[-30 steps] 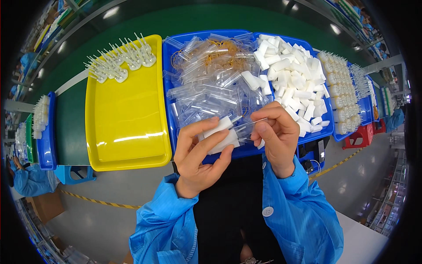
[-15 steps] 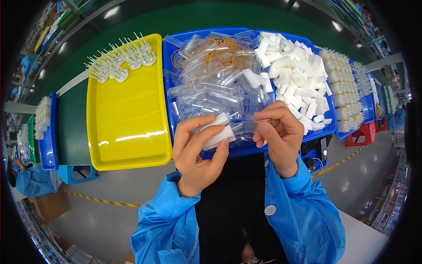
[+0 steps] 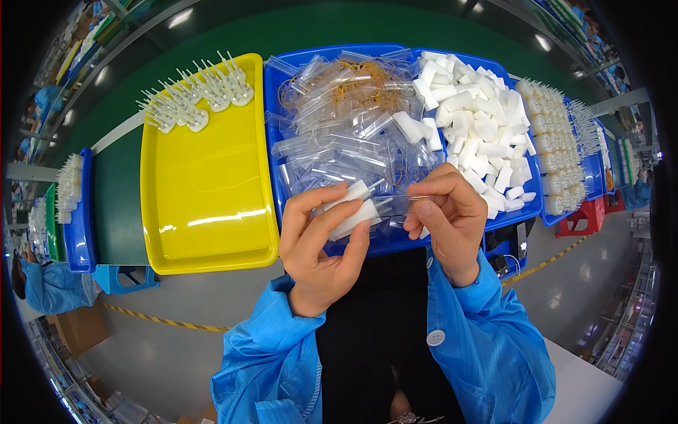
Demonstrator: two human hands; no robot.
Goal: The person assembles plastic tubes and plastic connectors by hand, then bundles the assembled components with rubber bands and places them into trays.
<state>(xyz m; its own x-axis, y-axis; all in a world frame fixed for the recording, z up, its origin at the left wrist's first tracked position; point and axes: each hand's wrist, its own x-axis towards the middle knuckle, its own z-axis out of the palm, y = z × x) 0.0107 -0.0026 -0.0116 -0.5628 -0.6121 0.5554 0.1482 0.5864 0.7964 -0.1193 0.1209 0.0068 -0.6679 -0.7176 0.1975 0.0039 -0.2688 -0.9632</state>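
Observation:
My left hand [image 3: 316,251] is closed around a white foam-wrapped piece [image 3: 355,220], whose two thin white prongs [image 3: 382,201] stick out to the right. Opposite it, my right hand [image 3: 450,219] pinches a clear plastic sleeve [image 3: 402,198] between thumb and forefinger. The sleeve's left end lies at the lower prong; whether it is around the prong I cannot tell. Curled lower fingers of the right hand show a bit of white [image 3: 424,232], too small to name. Both hands are above the front edge of the blue trays.
Clear sleeves [image 3: 332,152] and yellow rubber bands [image 3: 367,78] fill one blue tray. Beside it a blue tray holds white foam pieces [image 3: 487,120]. At left, a yellow tray [image 3: 205,240] carries white pronged parts [image 3: 226,88]. Packed white parts [image 3: 554,148] stand far right.
The clear sleeve and my right fingers have shifted very slightly left relative to the prongs. Otherwise both hands keep their grips, and the whole view has moved a little.

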